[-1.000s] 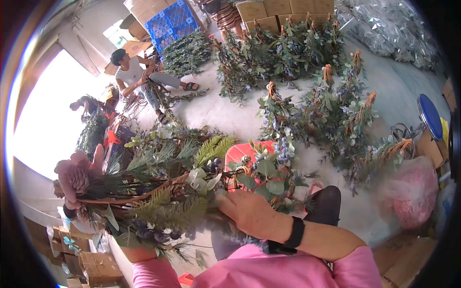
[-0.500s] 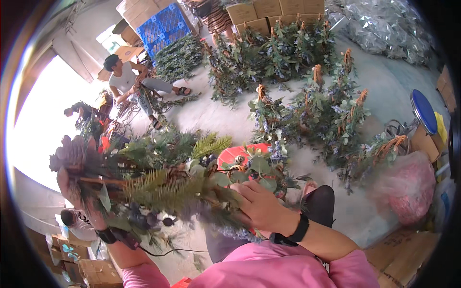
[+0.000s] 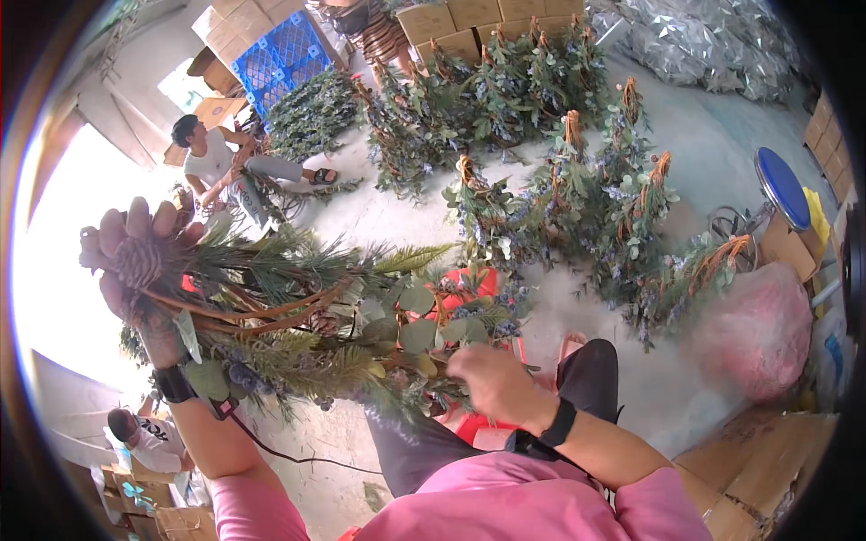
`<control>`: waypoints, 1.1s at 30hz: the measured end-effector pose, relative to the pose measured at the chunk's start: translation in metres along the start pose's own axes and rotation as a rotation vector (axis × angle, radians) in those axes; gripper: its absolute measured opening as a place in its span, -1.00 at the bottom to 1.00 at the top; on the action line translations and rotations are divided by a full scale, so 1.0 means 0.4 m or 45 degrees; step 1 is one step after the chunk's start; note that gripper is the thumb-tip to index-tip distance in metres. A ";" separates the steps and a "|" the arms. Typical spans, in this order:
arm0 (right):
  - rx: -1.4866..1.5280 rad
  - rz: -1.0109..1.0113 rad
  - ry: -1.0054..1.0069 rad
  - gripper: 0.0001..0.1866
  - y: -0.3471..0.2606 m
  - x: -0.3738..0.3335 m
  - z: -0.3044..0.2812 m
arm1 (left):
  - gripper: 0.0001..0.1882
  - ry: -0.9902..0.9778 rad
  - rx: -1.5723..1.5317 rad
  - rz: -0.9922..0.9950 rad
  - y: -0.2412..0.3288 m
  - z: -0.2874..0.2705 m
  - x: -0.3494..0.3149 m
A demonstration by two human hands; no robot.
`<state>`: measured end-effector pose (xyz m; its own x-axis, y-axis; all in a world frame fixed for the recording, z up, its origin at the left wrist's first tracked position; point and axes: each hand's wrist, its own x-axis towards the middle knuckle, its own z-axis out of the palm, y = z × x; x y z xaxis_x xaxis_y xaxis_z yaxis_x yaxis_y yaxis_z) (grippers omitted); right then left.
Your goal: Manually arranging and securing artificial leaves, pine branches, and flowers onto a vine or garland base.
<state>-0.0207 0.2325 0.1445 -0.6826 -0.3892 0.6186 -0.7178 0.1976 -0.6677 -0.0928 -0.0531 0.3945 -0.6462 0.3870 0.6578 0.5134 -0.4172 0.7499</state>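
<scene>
My left hand, raised at the far left, has its fingers wrapped around the twig end of an artificial greenery swag, close to a pine cone. Pine needles, fern fronds, round eucalyptus leaves and dark blue berries cover the swag, which stretches sideways in front of me, with bare brown twigs showing along it. At its right end is my right hand, fingers curled closed against the leaf edge. What those fingers hold, if anything, is hidden. A thin dark cable runs from my left wrist.
Several similar swags stand on the floor ahead, twig ends up. Red plastic shows behind the foliage. At right are a blue round stool and a pink plastic bag. Other people sit at left; cardboard boxes are stacked behind.
My left hand has risen, tilting the swag's left end up and opening its twigs to view. My right hand, formerly among the leaves, is now at their edge. The whole view has shifted slightly.
</scene>
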 end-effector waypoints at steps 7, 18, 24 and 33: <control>-0.092 0.359 0.352 -0.82 0.081 0.119 -0.087 | -0.73 -0.065 -0.191 -0.044 0.004 0.048 -0.001; -0.034 0.093 -0.122 -0.87 0.048 0.161 0.036 | -0.82 -0.119 -0.292 -0.110 0.101 0.033 -0.077; 0.322 0.215 -0.342 -0.89 0.050 0.135 -0.001 | -0.80 -0.245 -0.233 -0.314 0.168 0.113 -0.109; 0.449 0.370 -0.188 -0.84 0.105 0.161 -0.109 | -0.90 -0.421 -0.315 -0.200 0.188 0.145 -0.146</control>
<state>-0.1008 0.2550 0.1742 -0.8030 -0.4915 0.3371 -0.3922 0.0099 -0.9198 0.0162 -0.0593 0.4165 -0.4699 0.6869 0.5544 0.2465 -0.5009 0.8297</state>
